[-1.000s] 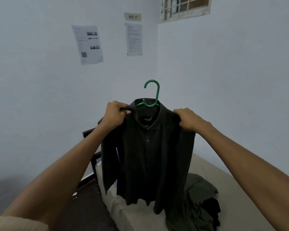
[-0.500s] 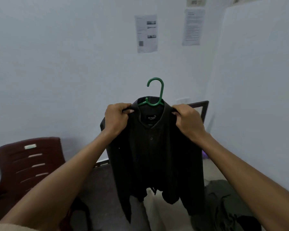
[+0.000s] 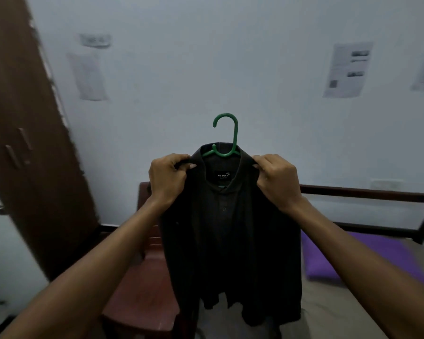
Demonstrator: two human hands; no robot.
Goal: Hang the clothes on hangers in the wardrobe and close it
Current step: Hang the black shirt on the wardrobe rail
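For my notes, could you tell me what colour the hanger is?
Green; the hanger shows clearly in the head view.

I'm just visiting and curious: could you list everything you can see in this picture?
shirt: one, dark, held up at centre on the hanger
hanger: one, green, hook above the collar
wardrobe: one, brown, far left, doors seem shut
chair: one, reddish brown, behind the shirt, lower left
bed frame: one, dark, right
pillow: one, purple, on the bed
papers: several, white, on the wall
left hand: fingers grip the shirt's shoulder
right hand: fingers grip the other shoulder
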